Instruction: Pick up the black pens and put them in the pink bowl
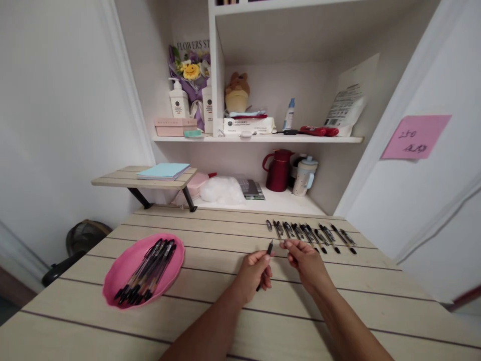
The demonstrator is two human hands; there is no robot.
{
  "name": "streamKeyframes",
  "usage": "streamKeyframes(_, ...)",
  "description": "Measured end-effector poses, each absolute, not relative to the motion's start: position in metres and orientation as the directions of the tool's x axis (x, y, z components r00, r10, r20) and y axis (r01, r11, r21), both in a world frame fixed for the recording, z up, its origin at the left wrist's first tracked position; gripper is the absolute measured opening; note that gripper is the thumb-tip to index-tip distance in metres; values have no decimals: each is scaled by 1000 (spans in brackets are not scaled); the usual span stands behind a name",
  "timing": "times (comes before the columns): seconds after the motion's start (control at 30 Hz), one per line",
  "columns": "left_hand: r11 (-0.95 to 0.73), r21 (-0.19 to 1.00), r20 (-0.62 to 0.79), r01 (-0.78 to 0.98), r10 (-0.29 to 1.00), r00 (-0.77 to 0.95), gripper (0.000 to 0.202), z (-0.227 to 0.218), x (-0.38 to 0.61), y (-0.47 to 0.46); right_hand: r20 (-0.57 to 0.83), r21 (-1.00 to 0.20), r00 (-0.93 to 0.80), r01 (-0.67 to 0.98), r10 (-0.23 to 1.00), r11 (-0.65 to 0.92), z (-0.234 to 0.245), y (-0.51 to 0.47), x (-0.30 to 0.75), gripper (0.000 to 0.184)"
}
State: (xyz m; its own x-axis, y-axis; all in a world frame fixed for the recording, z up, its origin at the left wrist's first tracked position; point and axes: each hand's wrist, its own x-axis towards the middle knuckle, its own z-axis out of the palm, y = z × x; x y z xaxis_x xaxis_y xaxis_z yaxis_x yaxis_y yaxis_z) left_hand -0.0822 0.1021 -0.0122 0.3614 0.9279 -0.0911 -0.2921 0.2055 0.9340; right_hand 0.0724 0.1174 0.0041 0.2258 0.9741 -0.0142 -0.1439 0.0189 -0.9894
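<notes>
My left hand (255, 271) is closed around a black pen (269, 247), whose narrow tip points up and away from me. Just right of that tip, my right hand (302, 260) pinches with thumb and fingertips; whatever small piece lies between them is too small to name. Beyond my right hand runs a row of pens and pen parts (308, 232), dark and partly see-through, laid at a slant on the wooden table (210, 321). To the left, a pink scalloped tray (175, 260) holds several black-capped pens (150, 271) in a bundle.
A small raised stand (112, 176) carrying blue paper (163, 171) rises at the table's back left. Behind the table are shelves (263, 139) with a red jug (278, 170), a light cup (304, 176) and a white plastic bag (222, 190). A pink note (416, 136) hangs on the right.
</notes>
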Motion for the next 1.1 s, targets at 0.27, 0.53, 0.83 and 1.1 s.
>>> streamKeyframes(0.27,128,988,-83,-88,915,396,46,-13,-80,101,42,-916,257,-375,965,140,16,113,72,32)
streamKeyframes(0.53,95,993,-57,-73,912,407,48,-10,-78,100,29,-963,235,-254,972,90,11,113,68,37)
streamKeyframes(0.83,78,995,-44,-62,900,433,46,-13,-80,101,22,-977,185,-204,983,60,15,106,65,33)
streamKeyframes(1.1,55,996,-21,-69,909,417,45,-15,-79,102,19,-985,144,-167,989,43,11,106,66,35)
